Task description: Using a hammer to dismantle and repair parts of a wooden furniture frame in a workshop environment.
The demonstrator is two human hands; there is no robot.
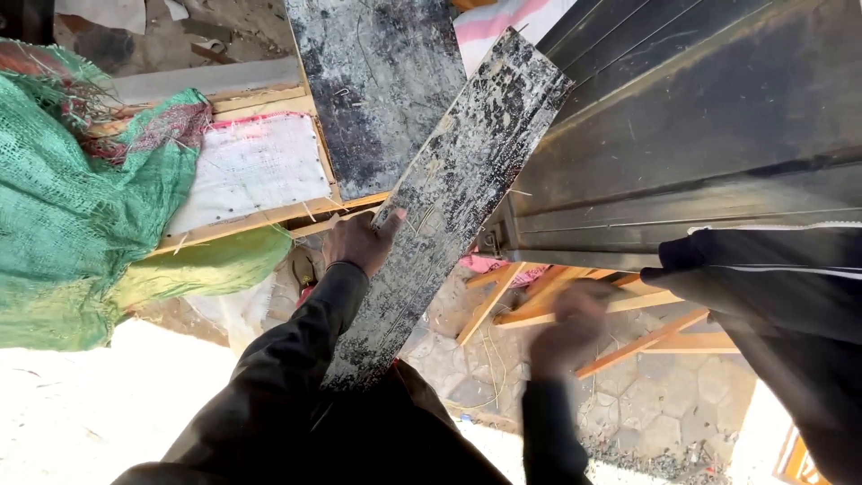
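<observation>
At frame centre, the left hand [361,241] is gripping the edge of a long, stiff, seemingly heavy, black-stained wooden plank [449,202], while the blurred right hand [570,328] is hovering lower right, its fingers' state unclear.

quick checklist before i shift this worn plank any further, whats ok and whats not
1. Left hand gripping the worn plank at its edge: ok.
2. Right hand on the plank: not ok, it is off the plank and blurred.
3. Plank's upper end resting over the second dark board: ok, they overlap.
4. Clearance from the dark metal panel: not ok, the plank's edge runs close against it.
5. Other person's dark sleeve clear of the plank: ok, it sits apart on the right.
6. Footing on the paved ground: cannot tell, feet hidden.
</observation>
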